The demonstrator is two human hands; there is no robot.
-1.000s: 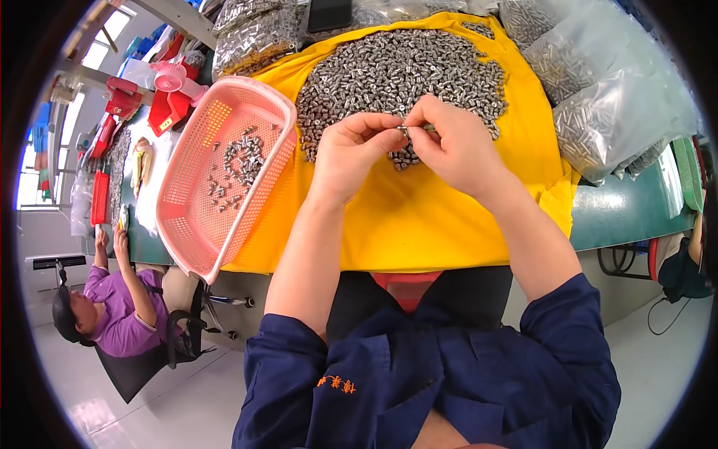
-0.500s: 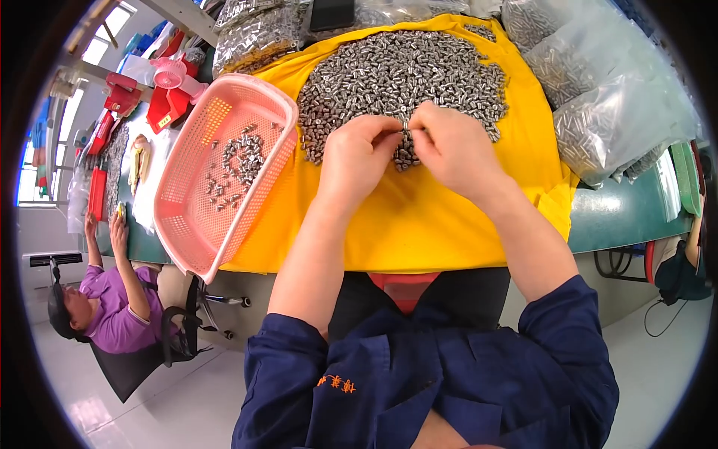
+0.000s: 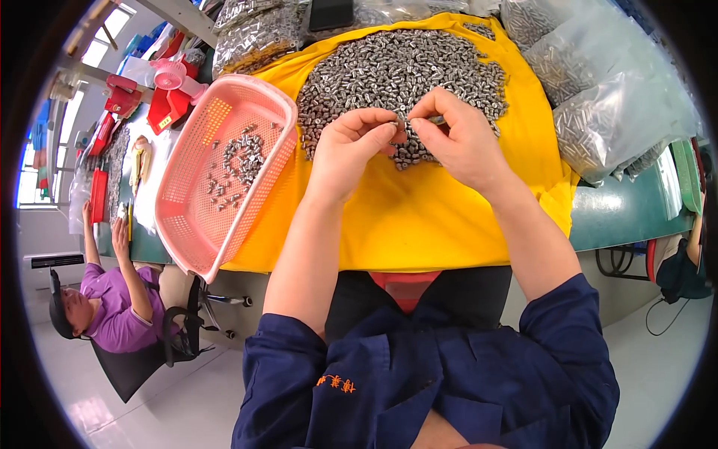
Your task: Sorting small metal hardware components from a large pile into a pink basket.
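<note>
A broad pile of small grey metal cylindrical parts (image 3: 396, 71) lies on a yellow cloth (image 3: 419, 232). Over the near side of this pile, my left hand (image 3: 351, 146) pinches a small metal part (image 3: 394, 124) between thumb and fingers, mostly hidden by them. Close by, to its right, my right hand (image 3: 460, 138) has thumb and forefinger drawn together; what sits at their tips is too small to make out against the pile. A pink perforated plastic basket (image 3: 176, 217) stands left of my hands, with several of the metal parts inside.
Clear plastic bags of metal parts (image 3: 598, 123) crowd the right side, and more filled bags (image 3: 258, 37) lie at the back left. A dark phone (image 3: 331, 13) rests at the back. On the left, a person in purple (image 3: 123, 310) sits at the green table beside red bins (image 3: 166, 108).
My hands have come slightly apart at the fingertips, the right one lifting and turning a little. The seated person's hands have shifted slightly.
</note>
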